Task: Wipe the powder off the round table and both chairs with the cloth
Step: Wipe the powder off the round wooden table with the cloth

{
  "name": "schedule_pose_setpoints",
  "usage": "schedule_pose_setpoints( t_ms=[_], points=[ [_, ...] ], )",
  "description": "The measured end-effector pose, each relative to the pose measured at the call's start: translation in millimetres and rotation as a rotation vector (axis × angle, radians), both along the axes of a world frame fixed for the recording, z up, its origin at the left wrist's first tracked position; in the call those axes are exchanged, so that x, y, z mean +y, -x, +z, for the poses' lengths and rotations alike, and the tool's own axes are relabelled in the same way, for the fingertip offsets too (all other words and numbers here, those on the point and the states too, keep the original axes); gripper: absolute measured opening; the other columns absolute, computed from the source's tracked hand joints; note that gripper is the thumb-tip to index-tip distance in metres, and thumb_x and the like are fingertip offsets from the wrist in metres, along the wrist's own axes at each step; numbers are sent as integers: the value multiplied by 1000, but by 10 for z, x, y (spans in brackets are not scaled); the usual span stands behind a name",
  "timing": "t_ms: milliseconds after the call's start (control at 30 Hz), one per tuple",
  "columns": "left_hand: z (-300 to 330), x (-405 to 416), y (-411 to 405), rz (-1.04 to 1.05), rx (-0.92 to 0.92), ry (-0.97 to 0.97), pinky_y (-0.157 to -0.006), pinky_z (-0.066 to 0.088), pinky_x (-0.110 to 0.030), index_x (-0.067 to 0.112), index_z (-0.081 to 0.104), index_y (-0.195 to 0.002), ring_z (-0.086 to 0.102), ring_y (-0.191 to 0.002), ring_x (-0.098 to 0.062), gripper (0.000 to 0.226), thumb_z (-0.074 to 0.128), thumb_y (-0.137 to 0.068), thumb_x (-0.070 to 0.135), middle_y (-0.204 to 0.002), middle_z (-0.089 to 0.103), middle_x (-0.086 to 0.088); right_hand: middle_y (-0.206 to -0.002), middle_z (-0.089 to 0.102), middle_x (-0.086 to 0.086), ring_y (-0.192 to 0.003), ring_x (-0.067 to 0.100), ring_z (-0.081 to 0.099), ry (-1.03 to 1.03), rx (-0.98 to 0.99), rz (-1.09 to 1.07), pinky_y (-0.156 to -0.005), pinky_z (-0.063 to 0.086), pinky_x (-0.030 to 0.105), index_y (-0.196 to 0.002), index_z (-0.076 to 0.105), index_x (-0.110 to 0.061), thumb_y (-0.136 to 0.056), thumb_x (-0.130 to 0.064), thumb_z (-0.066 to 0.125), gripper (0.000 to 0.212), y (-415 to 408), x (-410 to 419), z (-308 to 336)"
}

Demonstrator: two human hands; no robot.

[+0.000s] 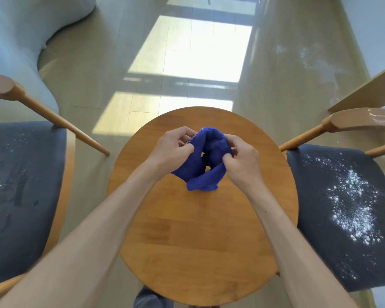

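Note:
A blue cloth [209,161] is bunched up above the round wooden table [200,230]. My left hand [173,147] pinches its left side and my right hand [240,158] grips its right side, with a loose end hanging down toward the tabletop. No powder shows on the tabletop. The left chair's dark seat [20,196] carries scattered white specks and smears. On the right chair's dark seat [347,214] lies a thick patch of white powder [353,203]. Its wooden armrest [362,121] also has white powder on it.
Pale wooden floor lies beyond the table, with a sunlit patch [187,52] and some spilled powder on the floor [309,61] at the far right. A light grey sofa [16,41] stands at the back left. A wooden board edge [365,90] juts in at the right.

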State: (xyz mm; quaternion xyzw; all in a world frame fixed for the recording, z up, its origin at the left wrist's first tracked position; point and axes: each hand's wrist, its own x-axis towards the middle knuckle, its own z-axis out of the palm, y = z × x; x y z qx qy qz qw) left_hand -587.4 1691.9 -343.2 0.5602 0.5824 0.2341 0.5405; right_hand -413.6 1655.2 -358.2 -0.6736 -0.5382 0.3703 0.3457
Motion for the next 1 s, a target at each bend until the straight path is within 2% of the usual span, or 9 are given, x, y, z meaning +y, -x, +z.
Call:
schedule_pose_setpoints(
  t_ms=[133, 233, 300, 433, 533, 600, 733, 900, 1000],
  points=[
    [51, 136, 82, -46, 221, -158, -68, 45, -30, 28, 63, -93, 53, -75, -13, 30, 42, -85, 8, -82, 61, 6, -85, 66, -14, -80, -3, 59, 16, -84, -33, -65, 40, 3, -103, 64, -24, -76, 8, 42, 48, -170, 43, 52],
    [87, 229, 125, -153, 346, -231, -92, 39, -38, 34, 62, -96, 47, -92, -15, 40, 35, -86, 6, -93, 54, 7, -80, 65, -11, -76, -5, 56, 26, -102, 30, -62, 39, 5, -90, 63, -21, -76, 8, 38, 41, -251, 67, 114],
    [112, 268, 119, -214, 402, -254, -98, 30, -35, 40, 62, -102, 33, -94, -10, 50, 29, -87, 5, -100, 50, 6, -78, 64, -7, -71, -4, 54, 40, -79, 68, -59, 39, 8, -87, 64, -16, -77, 9, 35, 39, -272, 77, 163],
    [106, 276, 82, -342, 467, -287, -92, 14, -28, 36, 59, -110, 23, -89, -7, 48, 25, -93, 7, -103, 47, 3, -76, 63, -7, -65, 0, 52, 70, -19, 150, -54, 39, 9, -87, 65, -17, -78, 0, 42, 29, -293, 81, 273],
    [92, 262, 74, -402, 466, -281, -90, 15, -31, 37, 54, -107, 32, -94, 6, 25, 32, -98, 30, -93, 46, 5, -78, 64, -7, -68, 6, 55, 76, -32, 240, -51, 43, 15, -87, 64, -23, -78, -8, 51, 22, -302, 68, 329],
    [95, 248, 58, -461, 488, -323, -92, 19, -34, 39, 50, -108, 39, -92, 0, 20, 35, -96, 42, -84, 47, 10, -79, 65, -5, -69, 10, 57, 74, -36, 274, -52, 46, 22, -87, 63, -26, -82, -6, 53, 23, -309, 75, 348],
    [107, 231, 25, -543, 469, -392, -91, 24, -37, 42, 44, -114, 44, -88, -9, 21, 31, -101, 32, -85, 54, 12, -81, 66, -9, -74, 6, 58, 100, -29, 330, -60, 43, 12, -92, 63, -28, -87, -9, 52, 22, -324, 89, 367],
    [123, 279, 31, -578, 489, -450, -84, 21, -34, 34, 51, -110, 37, -85, -12, 23, 32, -102, 25, -80, 41, 12, -86, 66, -13, -81, 4, 59, 115, -51, 392, -67, 43, 10, -99, 63, -27, -93, -12, 51, 20, -343, 105, 380],
    [165, 297, 18, -558, 521, -477, -88, 24, -33, 33, 57, -108, 36, -93, -15, 23, 37, -100, 24, -92, 40, 5, -80, 64, -14, -76, 3, 56, 110, -93, 411, -64, 41, 9, -96, 64, -24, -92, -9, 51, 20, -349, 121, 383]
  ],
)
